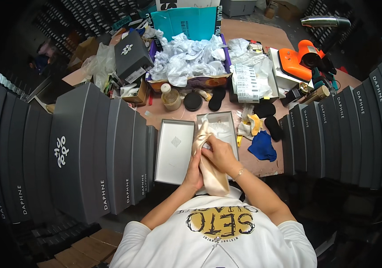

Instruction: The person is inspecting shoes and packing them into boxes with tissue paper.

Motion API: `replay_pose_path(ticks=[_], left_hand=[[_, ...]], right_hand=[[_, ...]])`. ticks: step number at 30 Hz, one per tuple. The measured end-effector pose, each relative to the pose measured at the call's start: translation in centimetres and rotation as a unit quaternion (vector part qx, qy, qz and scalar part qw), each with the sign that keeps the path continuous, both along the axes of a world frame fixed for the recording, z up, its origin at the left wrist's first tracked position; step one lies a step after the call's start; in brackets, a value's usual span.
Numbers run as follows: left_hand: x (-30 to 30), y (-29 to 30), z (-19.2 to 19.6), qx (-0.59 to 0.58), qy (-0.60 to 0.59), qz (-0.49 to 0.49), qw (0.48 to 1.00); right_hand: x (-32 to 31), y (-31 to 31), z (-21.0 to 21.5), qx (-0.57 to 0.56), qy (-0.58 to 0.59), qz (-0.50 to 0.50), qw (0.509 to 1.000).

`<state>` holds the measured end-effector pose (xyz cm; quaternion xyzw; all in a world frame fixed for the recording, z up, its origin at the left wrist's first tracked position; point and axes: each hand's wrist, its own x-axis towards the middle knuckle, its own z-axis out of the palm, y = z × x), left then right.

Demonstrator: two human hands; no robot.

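L grip & R grip hold cream item (prob. shoe).

The cream item looks smooth, softly glossy — the grey boxes matt cardboard, the tissue (thin, crumpled) papery.

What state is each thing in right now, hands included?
Left hand: gripping cream item
Right hand: gripping cream item
Cream item: held, slanting
Box: open, tissue inside
Lid: off, inside up
Bottle: capped, standing
Purple bin: open, heaped with crumpled paper
Blue cloth: rumpled
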<state>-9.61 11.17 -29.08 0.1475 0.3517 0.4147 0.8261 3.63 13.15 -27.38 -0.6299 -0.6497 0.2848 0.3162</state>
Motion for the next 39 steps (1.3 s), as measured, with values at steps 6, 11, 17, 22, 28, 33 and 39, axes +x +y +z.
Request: replay_pose_path(ticks=[6, 11, 17, 22, 28, 33, 39], left_hand=[[-1.3, -0.4, -0.8, -0.001, 0.027, -0.057, 0.998], [-2.9, 0.2, -1.4, 0.004, 0.013, -0.068, 0.998], [-10.5, 6.9, -8.2, 0.244, 0.574, 0.092, 0.776], [-4.8, 3.7, -3.2, 0.399, 0.469, -0.158, 0.772], [1.1, 4.8, -7.5, 0.631, 0.585, -0.295, 0.416], [1.0, 4.4, -8.0, 0.661, 0.612, -0.254, 0.352], [0.4, 7.7, -5.5, 0.658, 0.574, -0.333, 0.356]], right_hand=[[0.8, -0.3, -0.7, 0.058, 0.009, -0.032, 0.998], [2.4, 2.3, -6.6, -0.123, 0.191, 0.050, 0.972], [7.9, -1.4, -4.0, -0.172, -0.021, -0.030, 0.984], [4.6, -3.2, -8.9, -0.173, -0.043, -0.033, 0.983], [7.3, -5.2, -6.7, -0.082, -0.005, -0.123, 0.989], [9.6, -7.3, -6.2, -0.098, 0.090, -0.141, 0.981], [10.6, -9.1, -5.2, -0.059, 0.118, -0.113, 0.985]])
